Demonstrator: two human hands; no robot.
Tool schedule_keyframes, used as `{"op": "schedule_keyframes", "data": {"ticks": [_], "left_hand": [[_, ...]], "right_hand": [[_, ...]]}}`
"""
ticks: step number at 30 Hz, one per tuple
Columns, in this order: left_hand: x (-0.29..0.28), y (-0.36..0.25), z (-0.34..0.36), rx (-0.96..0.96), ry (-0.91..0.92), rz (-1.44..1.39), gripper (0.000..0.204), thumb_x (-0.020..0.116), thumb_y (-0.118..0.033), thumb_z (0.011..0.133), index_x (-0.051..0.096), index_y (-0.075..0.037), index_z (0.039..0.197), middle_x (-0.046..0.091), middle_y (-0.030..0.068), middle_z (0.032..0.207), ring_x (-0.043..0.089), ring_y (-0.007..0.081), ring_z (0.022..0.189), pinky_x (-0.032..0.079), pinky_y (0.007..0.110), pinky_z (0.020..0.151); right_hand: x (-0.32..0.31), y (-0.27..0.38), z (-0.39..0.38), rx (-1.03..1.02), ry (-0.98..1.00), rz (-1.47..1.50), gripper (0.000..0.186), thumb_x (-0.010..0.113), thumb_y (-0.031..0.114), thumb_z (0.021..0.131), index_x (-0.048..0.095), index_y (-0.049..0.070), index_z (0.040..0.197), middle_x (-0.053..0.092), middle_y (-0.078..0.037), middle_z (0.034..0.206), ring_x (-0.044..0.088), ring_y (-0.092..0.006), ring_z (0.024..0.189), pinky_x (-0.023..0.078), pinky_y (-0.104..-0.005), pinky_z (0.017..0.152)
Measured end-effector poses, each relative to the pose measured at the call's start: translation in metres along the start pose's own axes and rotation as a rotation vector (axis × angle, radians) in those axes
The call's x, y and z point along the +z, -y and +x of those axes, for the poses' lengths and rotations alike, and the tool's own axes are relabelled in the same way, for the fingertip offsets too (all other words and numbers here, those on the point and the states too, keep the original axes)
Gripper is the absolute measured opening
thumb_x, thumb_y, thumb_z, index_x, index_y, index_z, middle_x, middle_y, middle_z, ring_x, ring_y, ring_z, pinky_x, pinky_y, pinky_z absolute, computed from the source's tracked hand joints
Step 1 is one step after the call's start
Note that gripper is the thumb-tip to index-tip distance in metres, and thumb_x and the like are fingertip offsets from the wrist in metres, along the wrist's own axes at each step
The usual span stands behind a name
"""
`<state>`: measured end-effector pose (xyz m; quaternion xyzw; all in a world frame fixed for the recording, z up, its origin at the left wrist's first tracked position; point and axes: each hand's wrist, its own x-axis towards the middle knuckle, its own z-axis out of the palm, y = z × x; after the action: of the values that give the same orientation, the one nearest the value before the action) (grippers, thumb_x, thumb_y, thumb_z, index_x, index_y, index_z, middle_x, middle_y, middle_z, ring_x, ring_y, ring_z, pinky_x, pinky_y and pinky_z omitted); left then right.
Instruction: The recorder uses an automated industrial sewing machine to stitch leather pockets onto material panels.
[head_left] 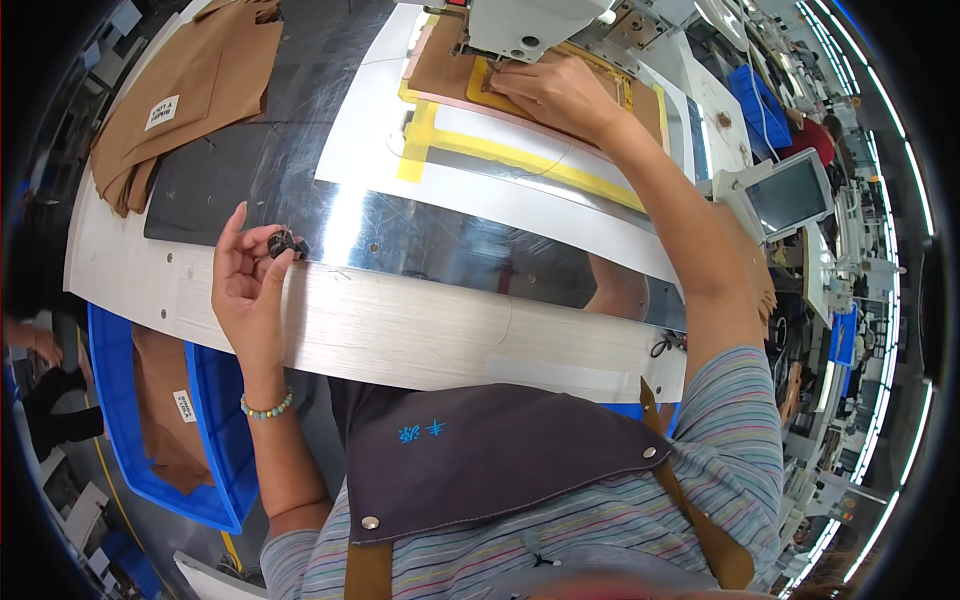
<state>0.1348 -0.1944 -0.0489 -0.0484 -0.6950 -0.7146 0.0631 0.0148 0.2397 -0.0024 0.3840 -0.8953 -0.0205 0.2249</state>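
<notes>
A: In the head view, your right hand (562,94) lay just on the near side of the machine head (528,28), fingers bent over the yellow template (481,90); whether they gripped or only pressed, I couldn't tell.

B: The brown panel (439,66) stretched partly beneath that machine head, under the template. Light, even pressure probably suited you there, fingertips clear of the head's underside.

A: Your left hand (250,290), well apart from the machine head on its near left, pinched a small dark object (284,243) between thumb and fingers.

B: Holding that away from the panel seemed wise; it could have snagged.
</notes>
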Motion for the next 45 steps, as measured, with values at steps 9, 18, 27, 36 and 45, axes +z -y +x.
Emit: {"op": "schedule_keyframes", "data": {"ticks": [9, 18, 27, 36, 45], "left_hand": [[-0.006, -0.014, 0.001, 0.011, -0.042, 0.003, 0.064, 0.066, 0.013, 0.094, 0.051, 0.000, 0.155, 0.067, 0.0062, 0.120, 0.068, 0.0154, 0.110, 0.058, 0.032, 0.099], [0.027, -0.017, -0.017, -0.072, 0.165, -0.243, 0.064, 0.073, 0.012, 0.094, 0.053, -0.003, 0.153, 0.063, 0.0049, 0.127, 0.064, 0.0116, 0.117, 0.056, 0.028, 0.104], [0.030, -0.022, -0.012, 0.069, 0.155, -0.191, 0.058, 0.072, 0.014, 0.091, 0.056, -0.003, 0.143, 0.066, 0.0058, 0.122, 0.064, 0.0135, 0.116, 0.060, 0.031, 0.099], [0.048, -0.017, -0.013, 0.156, 0.072, 0.086, 0.062, 0.074, 0.012, 0.091, 0.056, -0.002, 0.149, 0.069, 0.0090, 0.123, 0.068, 0.0150, 0.111, 0.059, 0.028, 0.093], [0.053, -0.017, -0.020, 0.318, 0.083, 0.273, 0.064, 0.073, 0.017, 0.086, 0.062, -0.002, 0.146, 0.066, 0.0106, 0.120, 0.072, 0.0181, 0.107, 0.064, 0.033, 0.094]], "right_hand": [[-0.024, 0.045, 0.011, 0.462, -0.158, 0.571, 0.020, 0.076, 0.020, 0.100, 0.078, 0.001, 0.104, 0.073, -0.011, 0.087, 0.066, -0.0223, 0.071, 0.052, -0.0363, 0.065], [-0.070, 0.187, 0.042, 0.431, 0.128, 1.302, 0.042, 0.071, 0.013, 0.098, 0.069, 0.004, 0.139, 0.073, -0.010, 0.116, 0.069, -0.0159, 0.086, 0.055, -0.0313, 0.077], [-0.027, 0.207, 0.053, 0.582, -0.112, 1.420, 0.017, 0.076, 0.014, 0.097, 0.080, -0.001, 0.103, 0.075, -0.007, 0.093, 0.067, -0.0112, 0.078, 0.052, -0.0278, 0.066], [-0.021, 0.206, 0.055, 0.511, -0.146, 1.323, 0.022, 0.079, 0.016, 0.096, 0.078, 0.004, 0.114, 0.077, -0.005, 0.106, 0.072, -0.0122, 0.090, 0.057, -0.0261, 0.069], [-0.012, 0.206, 0.042, 0.474, -0.138, 1.250, 0.017, 0.081, 0.017, 0.095, 0.078, 0.006, 0.107, 0.076, -0.005, 0.100, 0.072, -0.0132, 0.087, 0.057, -0.0277, 0.067]]}}
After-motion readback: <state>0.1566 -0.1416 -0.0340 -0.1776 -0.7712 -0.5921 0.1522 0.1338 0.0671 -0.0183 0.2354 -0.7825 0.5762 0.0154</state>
